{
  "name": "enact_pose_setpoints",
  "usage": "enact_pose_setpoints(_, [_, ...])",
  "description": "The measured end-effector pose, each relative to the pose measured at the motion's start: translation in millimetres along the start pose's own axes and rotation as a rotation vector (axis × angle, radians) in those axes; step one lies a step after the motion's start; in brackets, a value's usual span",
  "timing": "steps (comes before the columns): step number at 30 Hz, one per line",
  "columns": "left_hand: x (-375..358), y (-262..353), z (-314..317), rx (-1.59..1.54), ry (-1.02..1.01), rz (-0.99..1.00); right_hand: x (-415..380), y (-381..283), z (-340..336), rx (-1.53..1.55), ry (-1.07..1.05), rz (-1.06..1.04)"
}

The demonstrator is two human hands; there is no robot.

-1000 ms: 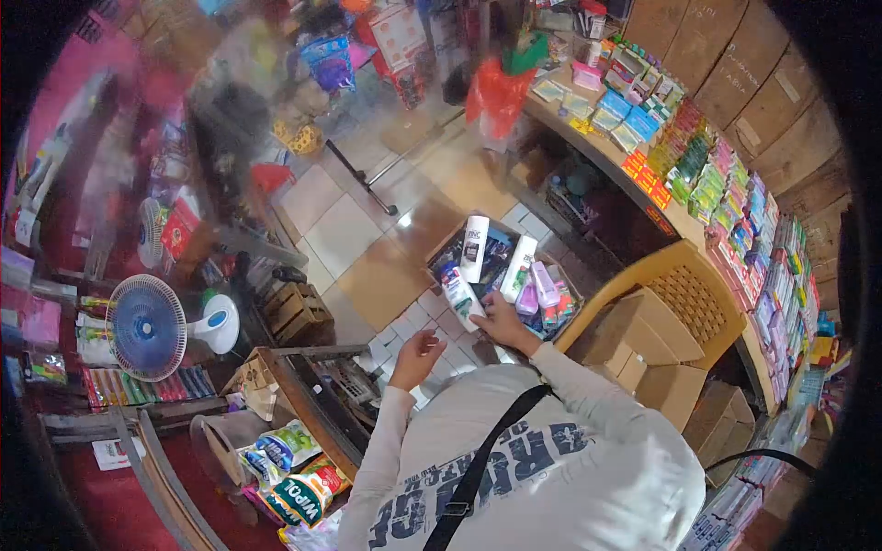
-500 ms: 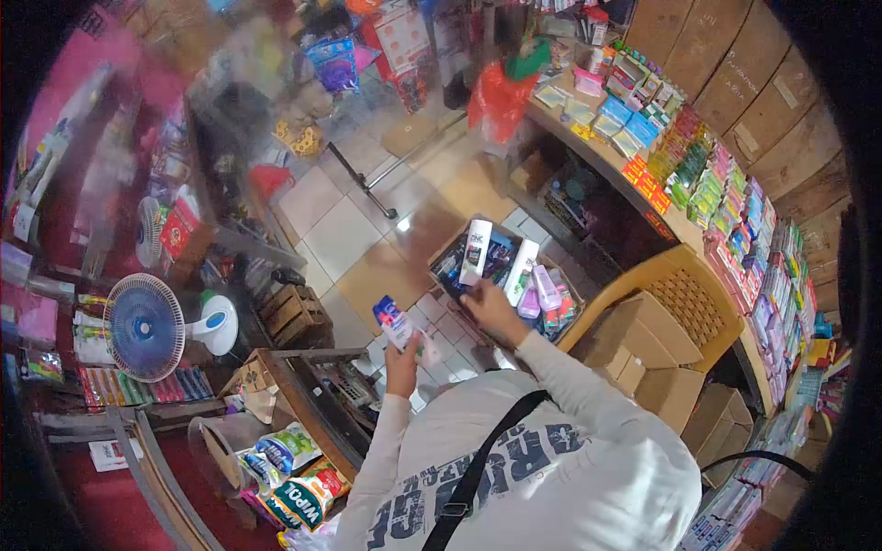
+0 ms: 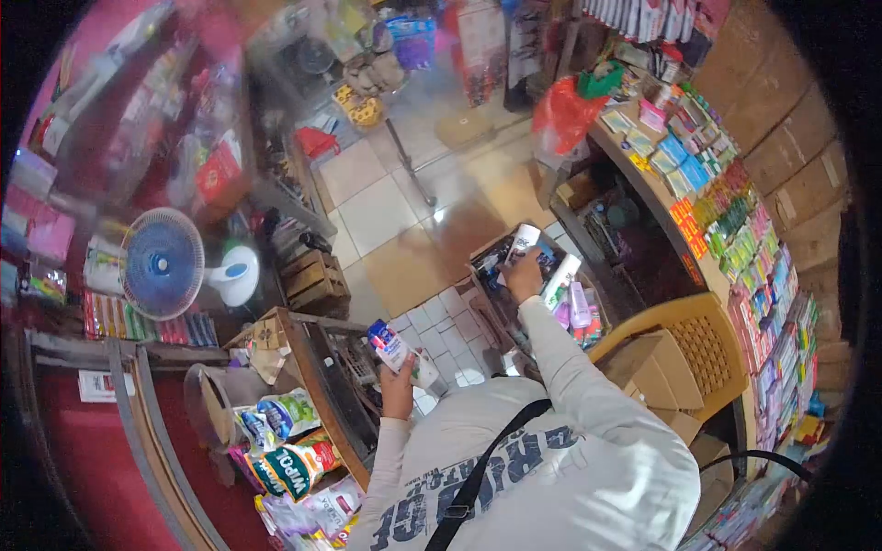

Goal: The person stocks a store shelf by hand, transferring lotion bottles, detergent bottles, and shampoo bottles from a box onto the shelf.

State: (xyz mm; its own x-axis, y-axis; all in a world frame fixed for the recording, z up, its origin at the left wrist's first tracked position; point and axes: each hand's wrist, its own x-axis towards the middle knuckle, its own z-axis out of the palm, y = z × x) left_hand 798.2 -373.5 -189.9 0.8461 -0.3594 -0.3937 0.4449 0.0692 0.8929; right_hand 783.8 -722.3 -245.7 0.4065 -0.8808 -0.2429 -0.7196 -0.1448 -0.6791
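My left hand (image 3: 398, 389) is closed around a white bottle with a blue top and printed label (image 3: 390, 344). Another whitish item (image 3: 425, 369) shows beside that hand. My right hand (image 3: 523, 278) reaches into a cardboard box (image 3: 478, 262) of toiletries, its fingers bent over the lower part of a white bottle with dark lettering (image 3: 525, 239); I cannot tell whether they grip it. Next to it in the box lie a long white bottle (image 3: 562, 277) and a lilac bottle (image 3: 579, 306), with more small packs around them.
A yellow plastic chair (image 3: 703, 340) holding an open carton (image 3: 648, 367) stands to the right, below a counter (image 3: 643, 179) lined with packets. On the left are a fan (image 3: 163, 264), a wooden crate (image 3: 315, 280) and several refill pouches (image 3: 294, 464). A metal rod (image 3: 411, 165) lies across the tiles.
My right hand has moved from the near edge of the box farther in, over the white bottle. My left hand still holds its bottle. The whole view has shifted.
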Motion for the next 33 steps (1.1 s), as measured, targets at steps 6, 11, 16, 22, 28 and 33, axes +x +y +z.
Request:
enact_pose_setpoints(6, [-8.2, 14.6, -6.5, 0.0, 0.034, 0.023, 10.8, 18.5, 7.2, 0.044, 0.026, -0.005])
enact_pose_setpoints(11, [-17.4, 39.2, -8.5, -0.079, 0.106, 0.054, 21.8, 34.8, 12.4, -0.071, 0.007, -0.076])
enact_pose_setpoints(16, [-19.2, 55.3, -41.5, -0.147, 0.045, 0.14, 19.5, 26.3, 26.8, 0.455, -0.283, -0.375])
enact_pose_setpoints(22, [-35.9, 107.9, -89.6, 0.078, 0.11, 0.341, -91.3, -136.7, -8.3, 0.71, -0.862, -0.296])
enact_pose_setpoints(28, [-72.2, 157.0, -136.3, -0.038, 0.206, 0.547, -173.4, -261.4, 32.9, 0.872, -1.093, -0.495])
enact_pose_setpoints(33, [-141.3, 234.8, -165.7, 0.006, 0.33, 0.635, -236.8, -364.2, 46.4, 0.635, -1.109, -0.958])
